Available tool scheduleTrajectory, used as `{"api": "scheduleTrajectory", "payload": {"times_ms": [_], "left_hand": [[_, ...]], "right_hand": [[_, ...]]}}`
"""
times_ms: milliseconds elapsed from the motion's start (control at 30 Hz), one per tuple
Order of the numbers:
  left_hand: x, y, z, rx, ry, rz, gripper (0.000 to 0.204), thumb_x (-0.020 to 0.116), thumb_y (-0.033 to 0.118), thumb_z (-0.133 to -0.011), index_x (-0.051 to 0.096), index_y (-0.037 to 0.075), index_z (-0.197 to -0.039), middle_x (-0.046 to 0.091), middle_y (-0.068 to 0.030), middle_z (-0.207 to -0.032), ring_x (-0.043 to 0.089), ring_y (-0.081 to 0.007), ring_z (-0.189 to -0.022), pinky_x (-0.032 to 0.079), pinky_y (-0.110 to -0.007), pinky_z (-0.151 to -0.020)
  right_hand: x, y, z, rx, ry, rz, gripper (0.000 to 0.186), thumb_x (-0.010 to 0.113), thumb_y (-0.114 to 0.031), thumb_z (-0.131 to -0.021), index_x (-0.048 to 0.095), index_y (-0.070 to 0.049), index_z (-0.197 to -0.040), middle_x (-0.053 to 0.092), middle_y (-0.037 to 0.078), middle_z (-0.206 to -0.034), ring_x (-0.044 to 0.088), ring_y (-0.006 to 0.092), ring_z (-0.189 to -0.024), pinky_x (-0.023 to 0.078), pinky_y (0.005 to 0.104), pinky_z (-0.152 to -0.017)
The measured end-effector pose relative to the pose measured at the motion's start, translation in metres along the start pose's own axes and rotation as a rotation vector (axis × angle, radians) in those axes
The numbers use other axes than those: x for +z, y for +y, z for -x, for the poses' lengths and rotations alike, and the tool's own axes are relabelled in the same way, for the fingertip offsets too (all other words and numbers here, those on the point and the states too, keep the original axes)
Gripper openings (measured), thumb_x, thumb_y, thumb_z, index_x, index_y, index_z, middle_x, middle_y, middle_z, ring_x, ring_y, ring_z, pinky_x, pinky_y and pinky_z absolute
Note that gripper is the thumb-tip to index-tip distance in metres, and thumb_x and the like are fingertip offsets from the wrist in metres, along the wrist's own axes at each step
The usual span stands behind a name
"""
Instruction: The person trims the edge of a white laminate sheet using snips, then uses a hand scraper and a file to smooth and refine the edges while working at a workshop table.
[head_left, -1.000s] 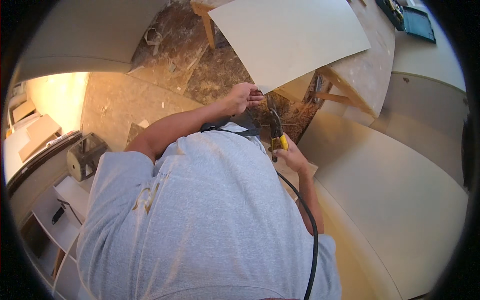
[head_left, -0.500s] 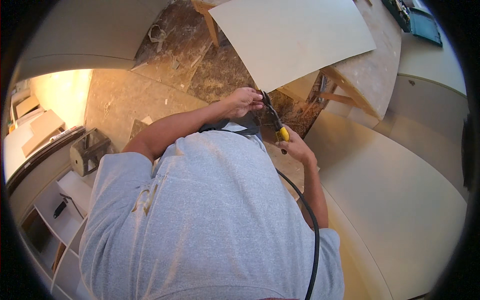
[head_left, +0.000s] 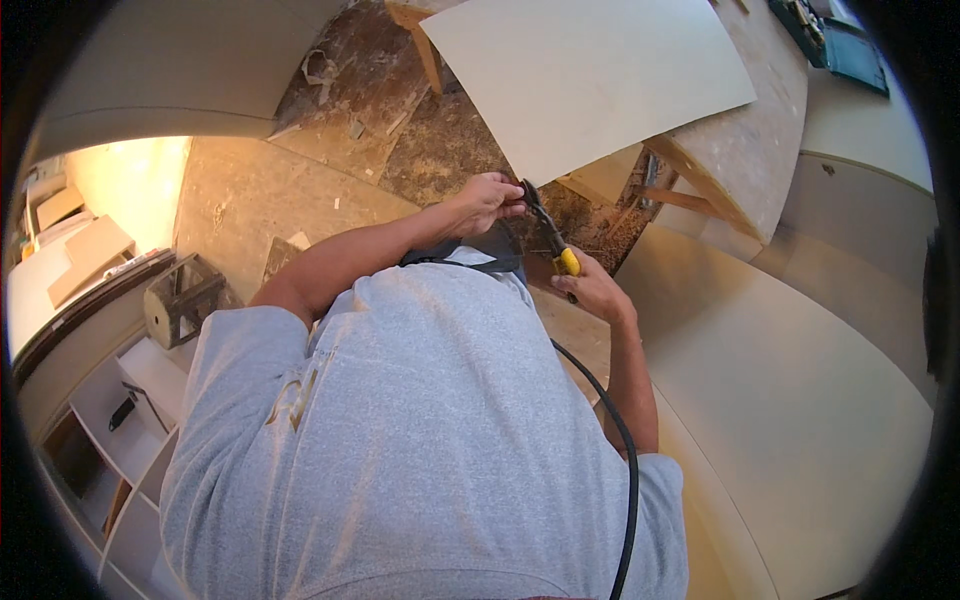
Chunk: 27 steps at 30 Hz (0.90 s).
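Right hand (head_left: pixel 598 291) clasped stiff-looking black metal pliers (head_left: pixel 546 220) by their yellow handle (head_left: pixel 569 262), likely the surest hold; whatever left hand (head_left: pixel 484 200) held was unclear.

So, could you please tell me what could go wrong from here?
The yellow-handled hand tool in the right grip has its tip right by the left grip, so a slip might pinch it. A corner of the white panel is close by; a bump might chip it. The black cable runs past the right forearm and might snag it.
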<state>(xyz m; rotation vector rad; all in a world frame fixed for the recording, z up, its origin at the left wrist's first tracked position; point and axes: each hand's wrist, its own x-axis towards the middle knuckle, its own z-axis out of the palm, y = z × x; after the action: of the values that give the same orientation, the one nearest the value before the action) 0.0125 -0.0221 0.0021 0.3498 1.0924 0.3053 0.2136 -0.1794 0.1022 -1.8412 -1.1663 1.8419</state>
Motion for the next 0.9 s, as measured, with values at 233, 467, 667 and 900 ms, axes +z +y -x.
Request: {"api": "scheduleTrajectory", "payload": {"times_ms": [233, 467, 667, 900], "left_hand": [[0.0, -0.004, 0.0, -0.025, -0.049, 0.019, 0.013, 0.065, 0.002, -0.098, 0.06, 0.002, -0.111, 0.063, -0.008, -0.106, 0.065, -0.0205, -0.096, 0.062, -0.032, -0.079], [0.0, -0.002, -0.003, 0.034, -0.007, -0.006, 0.013, 0.065, 0.002, -0.097, 0.061, 0.003, -0.109, 0.065, -0.0073, -0.106, 0.067, -0.0205, -0.093, 0.062, -0.032, -0.077], [-0.001, -0.001, -0.004, 0.048, -0.021, -0.017, 0.014, 0.066, 0.003, -0.097, 0.06, 0.005, -0.109, 0.066, -0.0075, -0.102, 0.068, -0.0215, -0.091, 0.061, -0.033, -0.076], [0.004, 0.003, 0.002, 0.017, 0.026, -0.005, 0.013, 0.066, 0.001, -0.095, 0.063, 0.003, -0.108, 0.068, -0.0084, -0.103, 0.068, -0.0209, -0.089, 0.06, -0.032, -0.072]], "right_hand": [[-0.001, -0.003, 0.005, 0.181, -0.058, -0.053, 0.062, 0.071, -0.007, -0.085, 0.052, -0.007, -0.144, 0.063, 0.005, -0.114, 0.057, 0.0168, -0.101, 0.049, 0.0318, -0.091], [0.003, -0.011, -0.002, 0.029, 0.008, -0.012, 0.047, 0.068, -0.008, -0.088, 0.056, -0.004, -0.133, 0.056, 0.001, -0.096, 0.052, 0.0152, -0.086, 0.048, 0.0308, -0.079], [-0.003, -0.001, -0.006, -0.01, -0.051, -0.017, 0.059, 0.069, -0.005, -0.088, 0.05, -0.004, -0.144, 0.06, 0.005, -0.111, 0.054, 0.0188, -0.102, 0.047, 0.0327, -0.094], [0.003, 0.019, -0.01, -0.11, 0.073, 0.15, 0.065, 0.068, -0.004, -0.085, 0.047, -0.004, -0.146, 0.059, 0.008, -0.125, 0.054, 0.0193, -0.112, 0.044, 0.0316, -0.101]]}}
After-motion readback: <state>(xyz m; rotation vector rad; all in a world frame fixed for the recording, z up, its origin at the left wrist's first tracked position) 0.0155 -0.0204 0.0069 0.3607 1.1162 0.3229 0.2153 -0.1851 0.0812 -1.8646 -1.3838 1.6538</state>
